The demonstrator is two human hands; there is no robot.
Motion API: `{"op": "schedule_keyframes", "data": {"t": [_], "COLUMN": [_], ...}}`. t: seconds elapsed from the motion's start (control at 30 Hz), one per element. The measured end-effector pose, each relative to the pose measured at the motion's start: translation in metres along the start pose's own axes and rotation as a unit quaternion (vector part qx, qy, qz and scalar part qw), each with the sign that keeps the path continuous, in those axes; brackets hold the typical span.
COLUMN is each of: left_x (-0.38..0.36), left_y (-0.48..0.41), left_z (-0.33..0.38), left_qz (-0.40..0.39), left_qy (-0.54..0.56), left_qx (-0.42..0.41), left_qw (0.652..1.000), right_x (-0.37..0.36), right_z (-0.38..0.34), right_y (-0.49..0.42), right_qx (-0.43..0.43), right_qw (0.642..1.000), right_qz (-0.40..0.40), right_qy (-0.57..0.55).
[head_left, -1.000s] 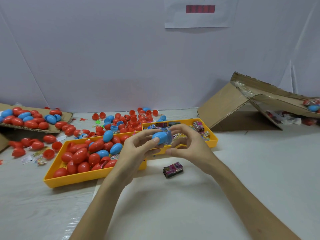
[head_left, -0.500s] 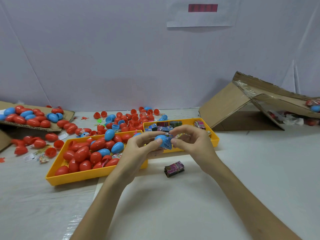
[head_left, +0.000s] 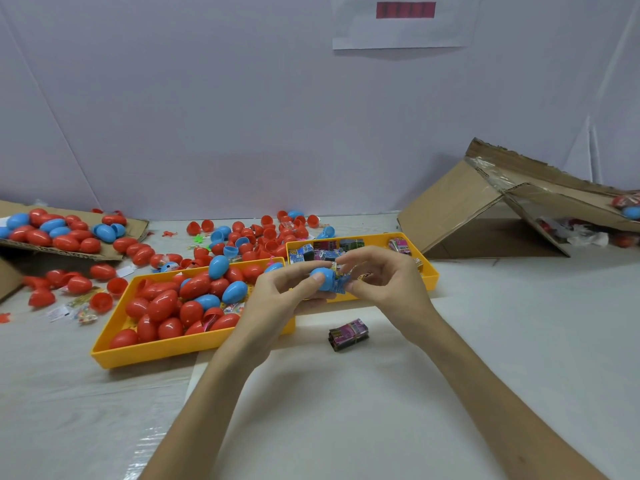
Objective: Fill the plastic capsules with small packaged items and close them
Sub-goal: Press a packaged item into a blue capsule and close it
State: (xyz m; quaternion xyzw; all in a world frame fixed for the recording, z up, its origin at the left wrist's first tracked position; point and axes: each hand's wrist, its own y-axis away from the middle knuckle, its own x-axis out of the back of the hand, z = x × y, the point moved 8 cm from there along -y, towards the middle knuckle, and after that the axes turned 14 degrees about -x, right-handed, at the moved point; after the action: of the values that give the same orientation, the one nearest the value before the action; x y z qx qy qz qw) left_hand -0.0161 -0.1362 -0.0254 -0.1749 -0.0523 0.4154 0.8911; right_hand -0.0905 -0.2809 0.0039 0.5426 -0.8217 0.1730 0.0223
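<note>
Left hand (head_left: 277, 299) grips a smooth blue plastic capsule (head_left: 320, 277) over the middle of the tabletop (head_left: 519, 341), and the right hand (head_left: 384, 282) pinches a crinkly printed packet (head_left: 338, 285) against its right end. Toward the near edge sits a blocky bundle of pink wrappers (head_left: 348, 335). Behind the hands are two hard yellow trays, one (head_left: 166, 353) heaped with glossy red and blue eggs, the other (head_left: 431, 271) with foil packets, and a torn cardboard box (head_left: 450, 209) slumps by the far right corner.

I see a blue plastic egg-shaped capsule (head_left: 320, 278) held up off the worktop (head_left: 485, 341), its open end facing right. A small blue printed packet (head_left: 338, 285) sticks partly out of it. A small stack of pink-and-dark printed packets (head_left: 348, 335) lies flat near the worktop's middle.
</note>
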Motion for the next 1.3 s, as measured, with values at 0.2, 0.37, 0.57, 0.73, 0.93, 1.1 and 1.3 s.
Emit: {"op": "schedule_keyframes", "data": {"t": [0.2,0.37,0.57,0.73,0.93,1.1,1.3], "left_x": [0.0016,0.004,0.0021,0.0012,0.0019,0.0013,0.0025], "left_y": [-0.0001,-0.0004,-0.0009,-0.001,-0.0012,-0.0017,-0.0018], "left_z": [0.0006,-0.0002,-0.0006,-0.0006,-0.0013,-0.0014,0.0007], "left_qz": [0.01,0.02,0.014,0.016,0.023,0.02,0.013], "left_qy": [-0.005,-0.007,-0.005,-0.01,-0.007,-0.021,-0.063], "left_qx": [-0.002,-0.004,-0.005,-0.01,-0.013,-0.018,-0.035], "left_qw": [1.0,1.0,1.0,1.0,1.0,0.999,0.997], "right_x": [-0.0024,-0.0026,-0.0031,-0.0031,-0.0032,-0.0041,-0.0067], "right_z": [-0.0007,-0.0026,-0.0079,-0.0082,-0.0082,-0.0079,-0.0034], "right_y": [0.0022,0.0031,0.0048,0.0048,0.0044,0.0042,0.0029], "right_qx": [0.004,0.028,0.053,0.055,0.059,0.061,0.05], "right_qw": [1.0,0.999,0.997,0.996,0.995,0.995,0.996], "right_qz": [0.001,0.034,0.043,0.044,0.04,0.037,0.028], "right_qy": [0.0,0.027,0.045,0.054,0.063,0.065,0.069]}}
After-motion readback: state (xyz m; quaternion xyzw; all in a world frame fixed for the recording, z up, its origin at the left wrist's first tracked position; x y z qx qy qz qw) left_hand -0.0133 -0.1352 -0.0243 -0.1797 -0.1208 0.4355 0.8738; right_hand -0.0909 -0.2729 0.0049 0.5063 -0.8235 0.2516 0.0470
